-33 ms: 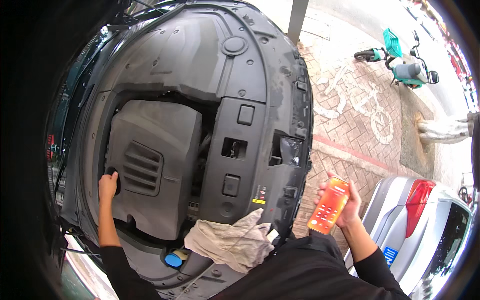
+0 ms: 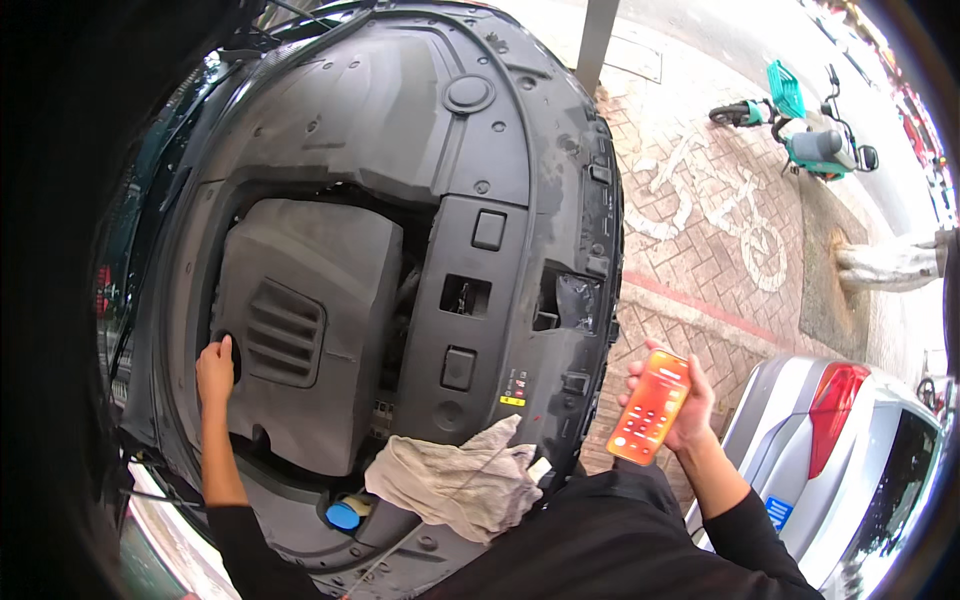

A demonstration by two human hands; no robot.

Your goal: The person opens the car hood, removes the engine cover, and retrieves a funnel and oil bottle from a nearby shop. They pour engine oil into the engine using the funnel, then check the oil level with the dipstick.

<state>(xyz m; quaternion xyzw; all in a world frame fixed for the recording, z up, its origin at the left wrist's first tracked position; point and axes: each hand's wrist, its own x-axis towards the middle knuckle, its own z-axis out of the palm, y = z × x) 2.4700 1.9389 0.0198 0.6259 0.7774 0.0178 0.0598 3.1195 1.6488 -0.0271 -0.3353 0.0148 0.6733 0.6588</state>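
A dark grey plastic engine cover (image 2: pixel 310 320) with slanted ribs lies in a car's engine bay. At its near left edge, my left hand (image 2: pixel 213 375) is closed beside a dark round recess (image 2: pixel 232 358). The curled fingers conceal what they grip, if anything. Over the pavement to the right, my right hand (image 2: pixel 692 425) cradles a smartphone (image 2: pixel 650 408) from behind. The phone's lit screen is orange-red with several round buttons.
A crumpled grey cloth (image 2: pixel 455 480) lies on the trim near my body, beside a blue fluid cap (image 2: pixel 343 515). A silver car (image 2: pixel 770 430) stands at the right. Farther off are a teal scooter (image 2: pixel 815 150) and a tree trunk (image 2: pixel 890 263).
Little differs. The phone and my right hand have shifted very slightly left, along with a small drift of the whole view; my left hand stays at the recess.
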